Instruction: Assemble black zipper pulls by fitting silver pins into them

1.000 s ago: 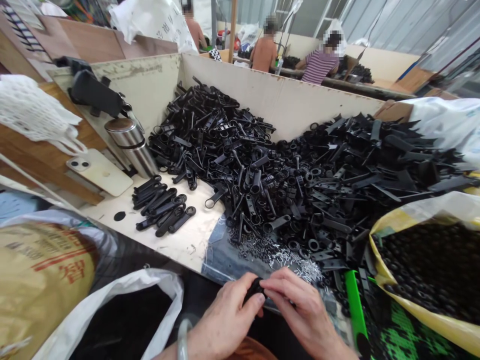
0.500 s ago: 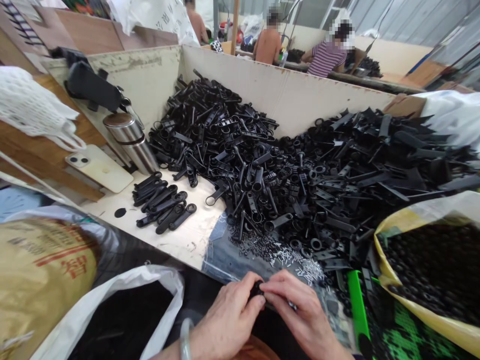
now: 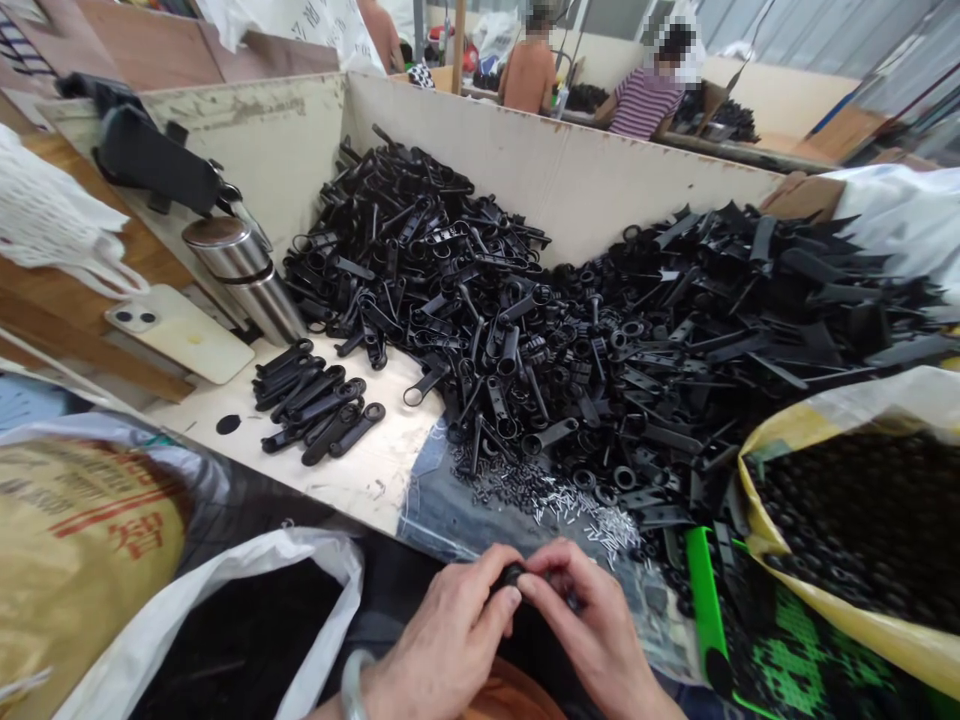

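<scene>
My left hand (image 3: pixel 457 625) is closed, thumb and index finger pinching a small round black plastic part (image 3: pixel 512 574). Against that same part my right hand (image 3: pixel 592 620) presses its thumb and fingertips. Something dark also shows among the right hand's curled fingers, too covered to name. Both hands meet just in front of the table edge. Beyond them lie scattered silver metal pins (image 3: pixel 611 530) and tiny black pieces (image 3: pixel 502 482). Several black plastic handles with ringed ends (image 3: pixel 358 430) lie side by side on the pale board to the left.
A large heap of black plastic parts (image 3: pixel 420 250) fills the walled table. At left stand a steel flask (image 3: pixel 251 285) and a phone (image 3: pixel 180 335). A white sack (image 3: pixel 322 560), a yellow sack (image 3: pixel 765 520) and a green basket (image 3: pixel 705 600) flank me. People sit beyond the wall.
My right hand's fingers have curled in closer around the black part. The view has shifted slightly, so the table's things sit a little further left and higher.
</scene>
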Motion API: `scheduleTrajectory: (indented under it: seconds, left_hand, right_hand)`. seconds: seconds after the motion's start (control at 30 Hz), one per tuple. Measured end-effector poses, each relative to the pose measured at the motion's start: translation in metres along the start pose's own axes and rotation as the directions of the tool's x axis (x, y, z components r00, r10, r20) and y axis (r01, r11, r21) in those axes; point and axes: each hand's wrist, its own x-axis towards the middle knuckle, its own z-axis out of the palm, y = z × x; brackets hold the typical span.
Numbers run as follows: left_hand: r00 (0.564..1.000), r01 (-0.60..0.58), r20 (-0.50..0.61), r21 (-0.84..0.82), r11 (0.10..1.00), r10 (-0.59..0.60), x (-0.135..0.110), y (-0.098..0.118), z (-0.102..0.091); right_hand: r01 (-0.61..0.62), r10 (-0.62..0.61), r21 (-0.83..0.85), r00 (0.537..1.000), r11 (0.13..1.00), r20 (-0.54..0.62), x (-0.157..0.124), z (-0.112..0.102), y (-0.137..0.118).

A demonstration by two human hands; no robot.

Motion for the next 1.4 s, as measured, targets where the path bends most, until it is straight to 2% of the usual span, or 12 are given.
scheduleTrajectory:
  seconds: [0.13,0.27,0.3,0.37,0.47,0.57,0.67,0.73,0.83,0.93,1.27,1.4]
  left_hand:
    - [0.989,-0.119,-0.079,0.042,0.992,0.122,0.000,0.002,0.000]
    - [0.938,-0.258,-0.161,0.266,0.929,0.307,0.003,-0.001,-0.002]
    - [0.939,-0.246,-0.172,0.272,0.930,0.298,0.004,-0.003,-0.003]
    - [0.970,-0.151,-0.165,0.172,0.973,0.180,0.005,-0.007,-0.007]
    - [0.996,0.093,-0.009,-0.029,0.995,-0.093,0.006,-0.011,-0.018]
    - [0.982,0.175,0.087,-0.080,0.981,-0.168,0.007,-0.009,-0.028]
    - [0.986,0.163,0.061,-0.100,0.981,-0.158,0.008,-0.006,-0.029]
    - [0.978,0.199,0.110,-0.214,0.956,-0.179,0.008,-0.003,-0.028]
    - [0.957,0.263,0.246,-0.498,0.827,-0.156,0.008,-0.001,-0.024]
    - [0.952,0.284,0.275,-0.631,0.722,-0.133,0.007,-0.001,-0.021]
    - [0.922,0.382,0.309,-0.622,0.684,-0.233,0.005,0.008,-0.023]
    - [0.928,0.371,0.288,-0.657,0.656,-0.236,0.004,0.004,-0.017]
  right_hand:
    - [-0.171,0.179,0.165,0.983,0.971,-0.029,0.000,0.005,-0.007]
    - [-0.316,0.340,0.444,0.940,0.839,0.027,0.007,0.012,-0.020]
    - [-0.341,0.369,0.479,0.929,0.809,0.039,0.008,0.014,-0.021]
    - [-0.386,0.413,0.508,0.909,0.770,0.064,0.012,0.016,-0.022]
    - [-0.443,0.442,0.521,0.887,0.730,0.135,0.015,0.018,-0.018]
    - [-0.430,0.396,0.507,0.900,0.747,0.181,0.017,0.019,-0.013]
    - [-0.322,0.279,0.400,0.946,0.858,0.165,0.018,0.018,-0.010]
    - [-0.214,0.184,0.288,0.975,0.933,0.128,0.019,0.016,-0.010]
    - [-0.123,0.103,0.178,0.988,0.976,0.116,0.021,0.012,-0.009]
    - [-0.130,0.108,0.151,0.983,0.980,0.146,0.021,0.010,-0.008]
    - [-0.102,0.074,0.157,0.981,0.982,0.177,0.020,0.002,-0.007]
    - [-0.110,0.096,0.119,0.988,0.987,0.121,0.016,0.005,-0.007]
